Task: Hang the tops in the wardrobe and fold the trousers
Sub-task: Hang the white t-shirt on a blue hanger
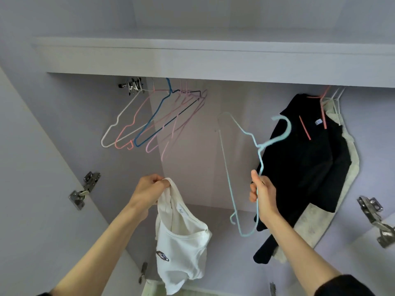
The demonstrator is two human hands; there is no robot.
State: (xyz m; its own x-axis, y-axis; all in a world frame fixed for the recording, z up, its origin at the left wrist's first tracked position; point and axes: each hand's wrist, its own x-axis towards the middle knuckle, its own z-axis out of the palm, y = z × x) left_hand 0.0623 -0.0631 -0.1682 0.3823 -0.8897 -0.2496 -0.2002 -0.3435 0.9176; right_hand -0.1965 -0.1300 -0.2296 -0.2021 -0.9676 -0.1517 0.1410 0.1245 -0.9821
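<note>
I look up into an open wardrobe [192, 60]. My left hand [149, 190] grips the shoulder of a white top [181, 242], which hangs down with a small dark print near its lower left. My right hand [261, 193] holds a light blue wire hanger [259, 159] by one arm, its hook up and to the right, apart from the rail. At the right a black top [303, 167] hangs on a red hanger [323, 110], with a pale grey garment [342, 189] behind it.
Several bare wire hangers [149, 120] in white, pink, blue and lilac hang bunched at the left of the rail. Metal door hinges sit at the left [84, 190] and right [376, 221]. A gap lies between the bare hangers and the black top.
</note>
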